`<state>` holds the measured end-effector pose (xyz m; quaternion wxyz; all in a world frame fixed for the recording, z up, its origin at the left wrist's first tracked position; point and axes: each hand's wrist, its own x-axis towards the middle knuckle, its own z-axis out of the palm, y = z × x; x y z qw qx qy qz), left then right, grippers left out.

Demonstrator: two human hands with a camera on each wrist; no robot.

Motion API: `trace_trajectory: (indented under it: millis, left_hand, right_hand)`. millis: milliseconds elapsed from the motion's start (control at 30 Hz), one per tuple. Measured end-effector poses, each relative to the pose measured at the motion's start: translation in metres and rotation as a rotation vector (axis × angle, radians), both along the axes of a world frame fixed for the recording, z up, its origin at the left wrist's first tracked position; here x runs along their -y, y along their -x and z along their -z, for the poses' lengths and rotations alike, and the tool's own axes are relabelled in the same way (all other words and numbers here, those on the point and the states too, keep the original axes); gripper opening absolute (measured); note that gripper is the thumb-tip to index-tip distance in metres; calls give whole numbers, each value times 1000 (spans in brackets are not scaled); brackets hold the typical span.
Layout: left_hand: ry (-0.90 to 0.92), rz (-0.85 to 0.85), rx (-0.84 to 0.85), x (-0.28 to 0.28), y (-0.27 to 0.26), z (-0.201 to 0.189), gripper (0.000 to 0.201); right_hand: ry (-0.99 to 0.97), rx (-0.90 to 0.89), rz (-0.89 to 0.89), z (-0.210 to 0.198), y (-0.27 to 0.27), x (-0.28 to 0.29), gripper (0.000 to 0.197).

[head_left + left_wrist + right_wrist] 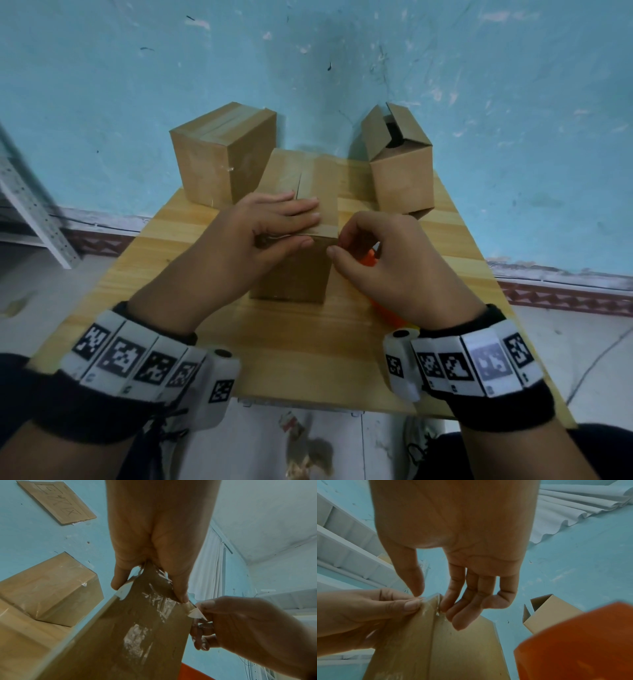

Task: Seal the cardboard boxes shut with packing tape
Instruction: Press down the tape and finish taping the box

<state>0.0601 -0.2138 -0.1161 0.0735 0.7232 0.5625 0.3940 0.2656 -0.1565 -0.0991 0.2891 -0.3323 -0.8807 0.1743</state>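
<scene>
A closed cardboard box stands mid-table, its top seam running away from me. My left hand lies flat on the box top with straight fingers, the thumb pressed against the front face just under the edge. My right hand is at the box's front right corner, thumb and forefinger pinching a loose end of clear tape. In the right wrist view the tape wraps over that corner. An orange tape dispenser lies on the table under my right palm.
A taped box stands at the back left and a box with raised flaps at the back right. The wooden table meets a blue wall. A metal shelf frame stands to the left.
</scene>
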Motion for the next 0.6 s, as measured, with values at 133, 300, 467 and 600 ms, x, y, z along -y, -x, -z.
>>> trace_trajectory:
  millis: [133, 300, 467, 600]
  left_hand:
    - [8, 1, 15, 0, 0, 1, 50]
    - [-3, 3, 26, 0, 0, 1, 49]
    - [-7, 3, 31, 0, 0, 1, 47]
    - [-13, -5, 17, 0, -1, 1, 48]
  right_hand:
    - [-8, 26, -6, 2, 4, 1, 15]
    - [16, 70, -58, -2, 0, 1, 18]
    - [3, 76, -75, -2, -1, -3, 16]
    - [0, 63, -74, -5, -2, -1, 13]
